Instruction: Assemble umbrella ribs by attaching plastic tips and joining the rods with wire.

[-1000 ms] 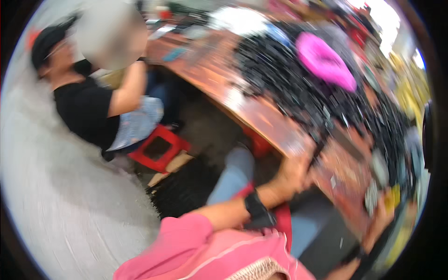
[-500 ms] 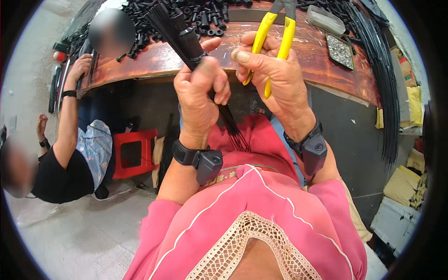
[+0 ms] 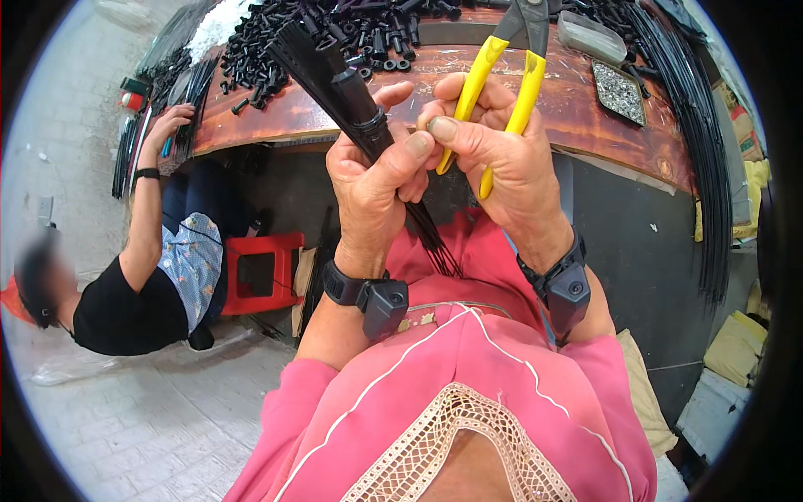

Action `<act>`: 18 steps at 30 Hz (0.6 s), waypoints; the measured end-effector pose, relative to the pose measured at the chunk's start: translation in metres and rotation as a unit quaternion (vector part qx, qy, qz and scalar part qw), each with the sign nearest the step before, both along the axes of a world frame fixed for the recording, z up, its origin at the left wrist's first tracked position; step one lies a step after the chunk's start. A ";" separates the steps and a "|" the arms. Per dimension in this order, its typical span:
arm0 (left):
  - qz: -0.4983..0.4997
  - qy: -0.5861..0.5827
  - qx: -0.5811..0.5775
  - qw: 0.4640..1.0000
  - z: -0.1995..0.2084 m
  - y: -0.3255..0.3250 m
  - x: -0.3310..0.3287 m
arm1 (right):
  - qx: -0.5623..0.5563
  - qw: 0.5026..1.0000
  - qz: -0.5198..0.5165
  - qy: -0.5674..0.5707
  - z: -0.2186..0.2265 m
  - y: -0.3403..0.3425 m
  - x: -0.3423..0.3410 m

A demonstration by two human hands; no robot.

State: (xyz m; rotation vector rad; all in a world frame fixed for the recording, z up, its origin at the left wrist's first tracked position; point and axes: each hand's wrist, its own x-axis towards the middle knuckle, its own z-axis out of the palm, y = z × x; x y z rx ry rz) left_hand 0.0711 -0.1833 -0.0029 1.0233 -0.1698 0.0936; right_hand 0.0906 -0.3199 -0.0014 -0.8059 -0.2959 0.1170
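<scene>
My left hand is wrapped round a bundle of thin black rods that runs from the table edge down toward my lap. Among the rods, just above my thumb, sits a black cylindrical fitting. My right hand grips cutting pliers with yellow handles, which are spread apart; the dark jaws point away over the table. The fingertips of both hands meet between the bundle and the pliers. Whether something small is pinched there I cannot tell.
On the brown wooden table lies a heap of black fittings. To the right are a clear plastic box, a tray of small metal pieces and long black rods. At left a co-worker reaches to the table near a red stool.
My left thumb has come over to my right fingertips, so the hands now touch. The bundle and pliers shift slightly right in view. The co-worker's head has turned or moved.
</scene>
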 end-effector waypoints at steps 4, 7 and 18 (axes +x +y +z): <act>-0.002 -0.005 0.002 1.000 0.001 -0.001 0.001 | -0.035 0.999 0.010 -0.021 0.003 -0.007 -0.002; -0.019 -0.006 -0.010 1.000 -0.001 0.003 0.001 | -0.018 0.999 -0.017 -0.038 0.003 -0.001 -0.003; -0.019 0.012 -0.056 0.998 -0.005 0.005 0.009 | -0.129 0.963 -0.200 -0.123 0.016 0.039 0.000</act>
